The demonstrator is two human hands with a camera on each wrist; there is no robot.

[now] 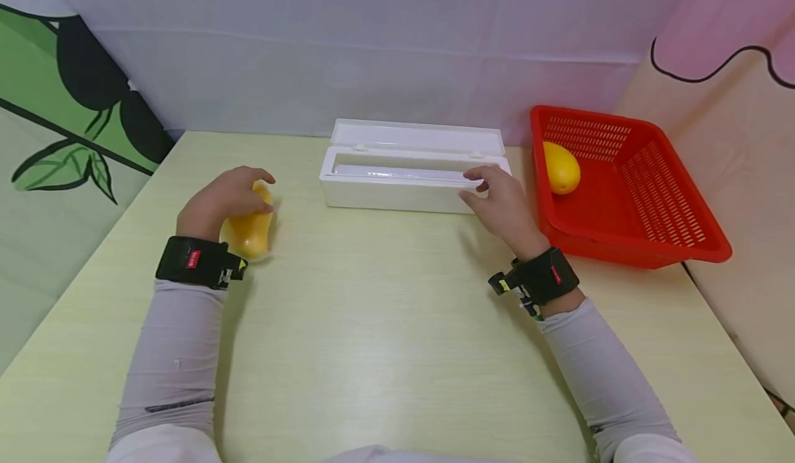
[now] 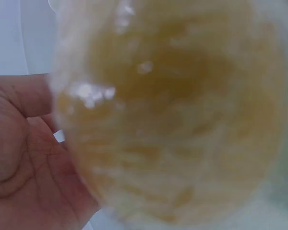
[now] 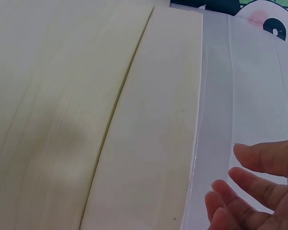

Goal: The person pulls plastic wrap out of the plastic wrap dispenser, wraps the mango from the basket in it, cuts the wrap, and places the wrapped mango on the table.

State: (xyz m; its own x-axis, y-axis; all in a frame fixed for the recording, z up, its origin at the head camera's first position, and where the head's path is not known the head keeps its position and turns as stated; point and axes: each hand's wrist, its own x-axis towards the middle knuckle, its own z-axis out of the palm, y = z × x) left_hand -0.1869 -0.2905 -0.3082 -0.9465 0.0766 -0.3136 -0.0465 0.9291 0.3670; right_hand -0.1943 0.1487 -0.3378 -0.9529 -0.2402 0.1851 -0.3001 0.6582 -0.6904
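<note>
On the left of the table my left hand [image 1: 232, 194] grips a yellow mango [image 1: 250, 234] wrapped in clear, shiny plastic. Blurred and close, the wrapped mango [image 2: 173, 124] fills most of the left wrist view and hides the fingertips. A long white cling film dispenser [image 1: 397, 195] stands at the back middle with its lid [image 1: 416, 136] raised; a pale roll shows inside. At its right end is my right hand [image 1: 502, 201], thumb and forefinger apart. Its loosely bent fingers [image 3: 247, 155] hold nothing in the right wrist view; whether they touch the dispenser I cannot tell.
A red plastic basket [image 1: 627, 239] sits at the back right, close beside the right hand. Another yellow fruit [image 1: 562, 168] lies against its left wall. Printed cloth [image 1: 385, 70] hangs along the table's back edge.
</note>
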